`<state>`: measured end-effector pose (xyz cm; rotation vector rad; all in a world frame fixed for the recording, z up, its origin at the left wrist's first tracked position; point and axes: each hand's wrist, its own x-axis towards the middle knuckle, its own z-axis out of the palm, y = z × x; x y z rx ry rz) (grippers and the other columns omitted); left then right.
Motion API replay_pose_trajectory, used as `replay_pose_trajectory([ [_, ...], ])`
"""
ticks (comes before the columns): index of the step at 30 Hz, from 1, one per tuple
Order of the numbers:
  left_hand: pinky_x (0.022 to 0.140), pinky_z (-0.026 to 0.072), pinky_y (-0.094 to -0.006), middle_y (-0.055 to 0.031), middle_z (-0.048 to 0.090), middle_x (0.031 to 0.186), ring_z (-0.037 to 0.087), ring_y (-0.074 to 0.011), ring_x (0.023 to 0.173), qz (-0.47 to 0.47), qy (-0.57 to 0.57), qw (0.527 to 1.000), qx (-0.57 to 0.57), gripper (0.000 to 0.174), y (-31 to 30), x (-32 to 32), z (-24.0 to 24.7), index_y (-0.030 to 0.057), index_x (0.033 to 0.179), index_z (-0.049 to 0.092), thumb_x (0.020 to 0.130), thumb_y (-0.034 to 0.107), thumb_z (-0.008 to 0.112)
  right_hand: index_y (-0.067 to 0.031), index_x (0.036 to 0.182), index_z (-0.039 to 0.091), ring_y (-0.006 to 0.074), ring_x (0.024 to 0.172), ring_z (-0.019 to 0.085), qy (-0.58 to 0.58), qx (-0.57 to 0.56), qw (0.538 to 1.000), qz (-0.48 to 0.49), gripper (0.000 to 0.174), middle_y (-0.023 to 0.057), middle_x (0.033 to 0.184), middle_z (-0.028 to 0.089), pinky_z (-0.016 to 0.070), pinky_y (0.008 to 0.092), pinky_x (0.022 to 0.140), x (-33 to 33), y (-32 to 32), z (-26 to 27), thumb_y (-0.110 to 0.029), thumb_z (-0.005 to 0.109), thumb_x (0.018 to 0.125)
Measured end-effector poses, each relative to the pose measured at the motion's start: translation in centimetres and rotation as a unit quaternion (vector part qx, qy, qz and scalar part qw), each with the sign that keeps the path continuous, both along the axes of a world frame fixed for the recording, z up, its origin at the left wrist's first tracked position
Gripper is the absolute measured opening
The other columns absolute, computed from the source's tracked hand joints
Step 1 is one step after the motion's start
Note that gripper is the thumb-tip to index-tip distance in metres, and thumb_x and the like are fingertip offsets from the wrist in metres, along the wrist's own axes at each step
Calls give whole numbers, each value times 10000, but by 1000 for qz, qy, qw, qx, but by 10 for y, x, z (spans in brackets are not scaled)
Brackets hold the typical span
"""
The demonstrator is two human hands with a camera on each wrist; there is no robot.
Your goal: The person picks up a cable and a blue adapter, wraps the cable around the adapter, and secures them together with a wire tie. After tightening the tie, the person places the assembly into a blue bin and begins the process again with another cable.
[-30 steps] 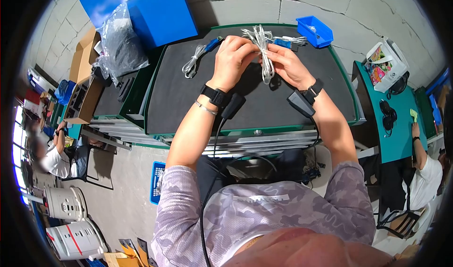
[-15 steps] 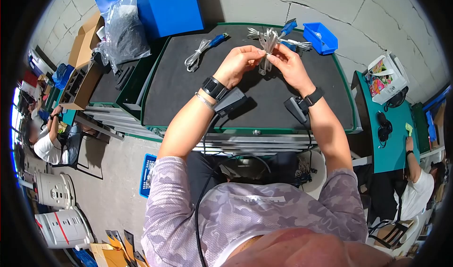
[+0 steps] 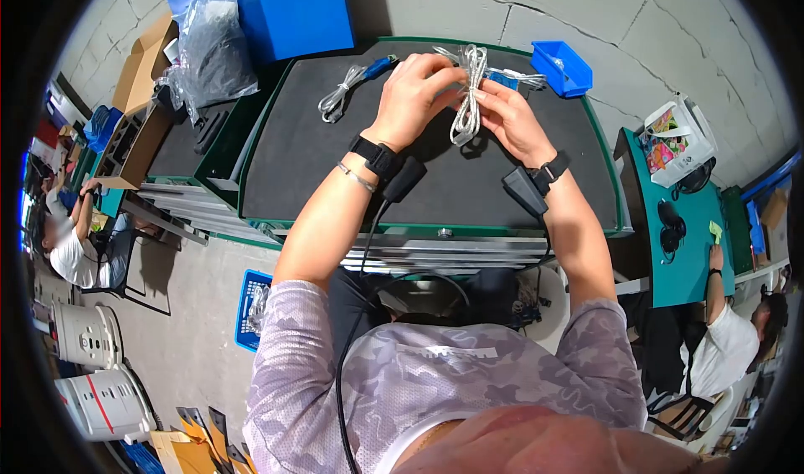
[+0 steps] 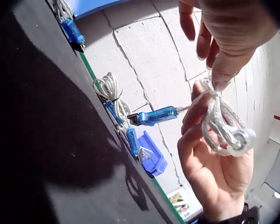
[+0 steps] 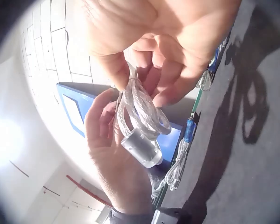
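Both hands hold a coiled silver USB-type cable above the dark mat. Thumb and fingers of my left hand pinch at the bundle's middle, where a thin tie gathers the loops. From the other side my right hand grips the same bundle; in the left wrist view its fingers lie behind the coil. A blue translucent connector sticks out from the bundle. A clear cylindrical sleeve hangs at the loops' end in the right wrist view.
On the mat lies another coiled cable at left. More cables lie at the back right, near a blue bin. A plastic bag and cardboard box stand left. Other people sit at both sides.
Half a second ago the bundle was tipped, its blue connector pointing to the back; now its loops stand more upright and hang lower. Both hands have turned with it and keep their hold.
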<state>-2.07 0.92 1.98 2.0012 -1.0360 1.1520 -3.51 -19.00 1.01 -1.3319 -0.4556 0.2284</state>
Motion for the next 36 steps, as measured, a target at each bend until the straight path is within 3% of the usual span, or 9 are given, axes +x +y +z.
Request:
replay_pose_trajectory([
  [10,713,465,-346,-46,635,872,593,-244,865,33,34,998,32,126,-3,-2,-3,88,895,655,796,139,714,-18,1204,570,76,969,580,-62,-17,997,-31,307,20,1068,627,464,238,856,6,1,-8,-172,604,941],
  [14,746,451,-311,-56,652,838,606,-211,815,-13,310,950,-39,133,-6,-1,-8,45,922,659,886,172,650,4,1202,564,85,962,587,-169,-70,978,-99,319,30,1066,627,479,243,846,7,6,-13,-118,637,916],
  [17,727,451,-252,23,615,838,552,-78,774,-248,564,758,-214,182,-4,12,-20,41,923,661,923,221,633,17,1198,557,93,947,602,-228,-123,953,-157,331,41,1065,626,498,249,823,13,3,-20,-77,656,896],
  [21,724,443,-218,34,590,802,540,-61,761,-338,658,619,-264,166,-2,13,-23,75,933,663,935,235,617,21,1184,557,105,934,619,-293,-149,928,-176,312,49,1064,625,515,256,803,10,6,-19,-58,647,896],
  [25,718,444,-220,23,600,817,547,-73,746,-311,654,635,-270,202,-8,6,-15,63,942,649,955,256,588,25,1202,551,120,971,625,-186,-52,975,-111,290,72,1121,630,508,266,847,7,5,-11,-57,590,927],
  [27,707,476,-247,-17,619,825,585,-115,756,-277,494,784,-256,160,-11,5,-16,52,1001,634,929,194,613,19,1219,547,120,987,622,-157,-29,981,-113,295,73,1134,630,502,265,857,9,4,-10,-68,571,938],
  [28,707,476,-247,-17,619,825,585,-115,756,-273,494,784,-258,160,-11,3,-14,52,1001,634,929,194,613,14,1235,542,120,1002,620,-126,-9,985,-115,300,75,1147,630,497,264,868,10,3,-11,-80,551,950],
  [30,702,511,-292,-65,632,891,623,-175,791,-105,209,969,-83,217,-8,-4,-7,64,1076,618,866,102,653,-20,1250,546,92,1003,605,-78,-12,993,-84,307,47,1120,632,488,237,848,6,1,-5,-129,539,963],
  [36,745,503,-363,-44,625,936,607,-258,863,4,19,999,49,234,1,1,-8,118,995,650,770,127,715,-30,1232,556,75,951,605,-64,-59,994,-62,298,18,1103,631,488,229,813,8,2,-11,-141,548,956],
])
